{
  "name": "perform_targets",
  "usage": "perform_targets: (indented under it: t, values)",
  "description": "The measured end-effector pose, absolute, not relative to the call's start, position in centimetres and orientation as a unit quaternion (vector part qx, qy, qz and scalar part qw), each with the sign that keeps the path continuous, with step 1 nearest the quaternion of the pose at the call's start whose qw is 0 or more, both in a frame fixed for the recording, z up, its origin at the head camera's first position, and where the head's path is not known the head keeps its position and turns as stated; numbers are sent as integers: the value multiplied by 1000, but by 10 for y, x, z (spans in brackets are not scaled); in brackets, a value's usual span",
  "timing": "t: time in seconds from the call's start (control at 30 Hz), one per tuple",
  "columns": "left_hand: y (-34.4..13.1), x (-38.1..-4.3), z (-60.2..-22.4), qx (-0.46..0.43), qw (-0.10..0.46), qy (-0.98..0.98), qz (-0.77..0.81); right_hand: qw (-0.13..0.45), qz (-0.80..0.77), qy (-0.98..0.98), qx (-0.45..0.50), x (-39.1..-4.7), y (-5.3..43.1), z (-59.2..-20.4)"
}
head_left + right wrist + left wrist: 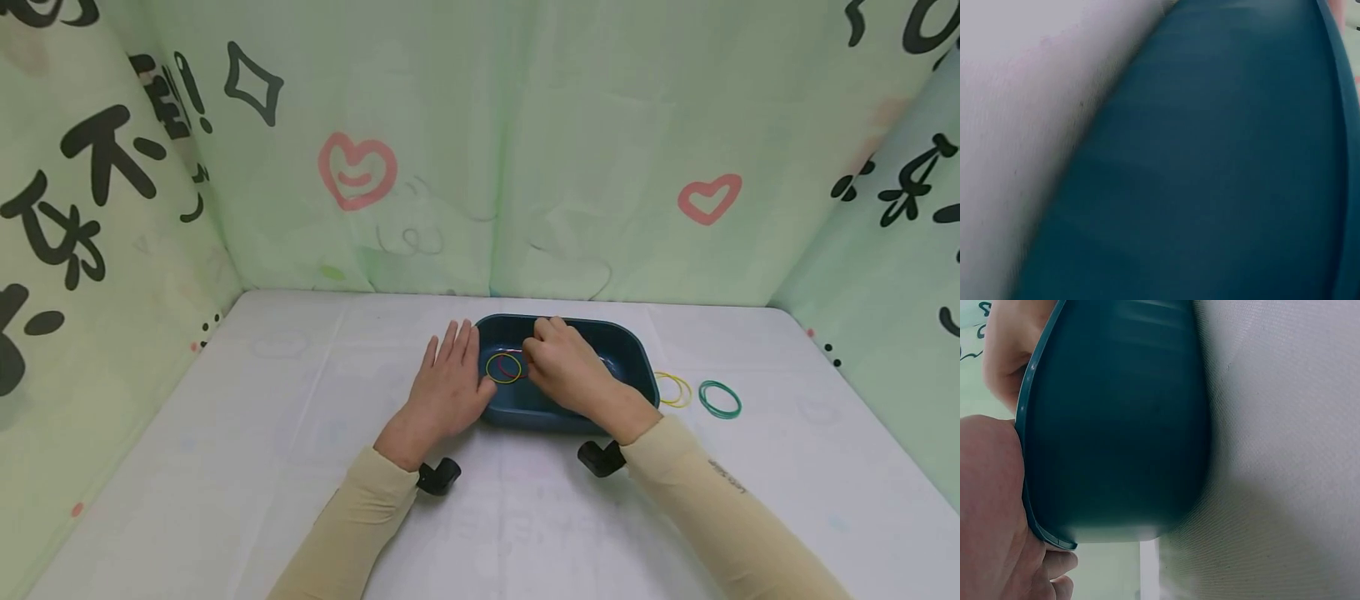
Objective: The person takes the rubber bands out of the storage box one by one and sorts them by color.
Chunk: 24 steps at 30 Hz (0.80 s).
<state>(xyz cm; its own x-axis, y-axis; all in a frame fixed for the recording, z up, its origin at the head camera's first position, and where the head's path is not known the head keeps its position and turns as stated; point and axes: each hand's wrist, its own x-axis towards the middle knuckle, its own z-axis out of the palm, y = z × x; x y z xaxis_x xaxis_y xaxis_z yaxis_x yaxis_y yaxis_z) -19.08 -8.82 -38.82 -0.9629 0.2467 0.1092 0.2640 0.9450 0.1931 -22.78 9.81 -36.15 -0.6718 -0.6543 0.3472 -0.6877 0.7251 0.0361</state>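
A dark blue rectangular basin [570,421] stands on the white-covered table. My left hand [446,379] lies along its left side with fingers straight, resting against the rim [1024,412]. My right hand [566,367] reaches over the near rim into the basin, fingers bent downward and their tips hidden. Inside, at the left, lies a thin yellow loop like a rubber band [487,367]. A red rubber band [501,367] overlaps it and runs up to the right hand's fingers; I cannot tell whether they pinch it.
To the right of the basin, yellow rubber bands [686,392] and green rubber bands [720,400] lie on the white tabletop [300,467]. Pale green printed curtains [585,150] enclose the back and both sides.
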Motion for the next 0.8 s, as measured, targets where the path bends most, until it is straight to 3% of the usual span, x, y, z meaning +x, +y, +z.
perform_targets:
  t: [0.8]
  values:
    - [-88, -191, -389, -127, 43, -985, -104, 108, 28, -916, 385, -238, 75, -377]
